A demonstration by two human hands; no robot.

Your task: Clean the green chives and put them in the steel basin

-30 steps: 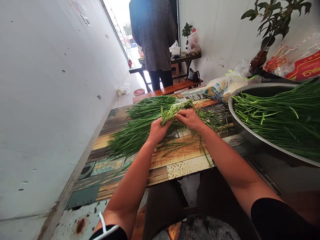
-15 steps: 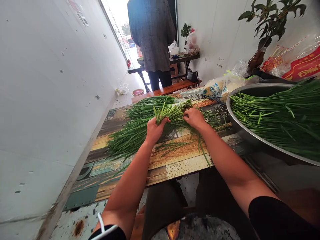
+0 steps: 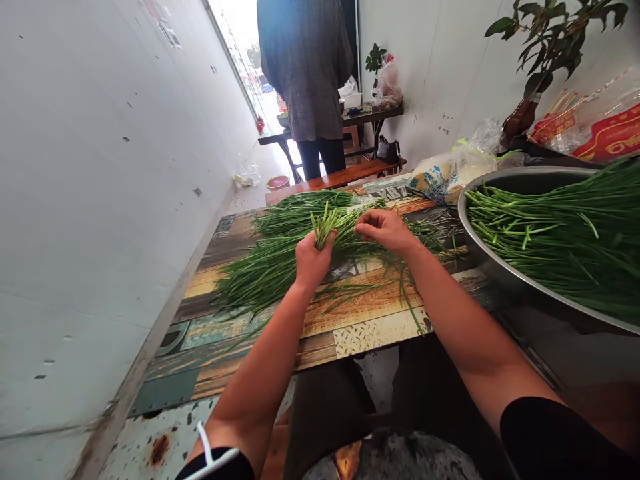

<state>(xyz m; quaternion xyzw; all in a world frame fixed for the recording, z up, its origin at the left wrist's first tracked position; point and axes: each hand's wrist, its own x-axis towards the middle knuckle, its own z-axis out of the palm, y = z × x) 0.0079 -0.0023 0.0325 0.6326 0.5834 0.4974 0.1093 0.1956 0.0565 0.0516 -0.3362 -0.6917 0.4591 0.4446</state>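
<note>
My left hand (image 3: 313,259) is closed round a bunch of garlic chives (image 3: 326,223), its pale cut stems poking up above the thumb. To the right, my right hand (image 3: 386,231) is bent into a pinch close to the stem ends; whatever may be between its fingertips is too small to make out. Under and behind my hands lie piles of long green chives (image 3: 260,272) on the wood-patterned table (image 3: 367,301). Loose trimmed bits (image 3: 425,235) are scattered beyond my right wrist.
A large metal basin (image 3: 463,208) full of chives stands at the right. Behind it are a plastic bag (image 3: 437,179), a red package (image 3: 613,137) and a potted plant (image 3: 543,40). A bench (image 3: 340,179) runs past the table's far edge; a person (image 3: 310,73) stands beyond, facing away.
My right hand has moved slightly left and up, toward the stems in my left hand, its fingers now in a pinch. The left hand keeps its hold on the chives.
</note>
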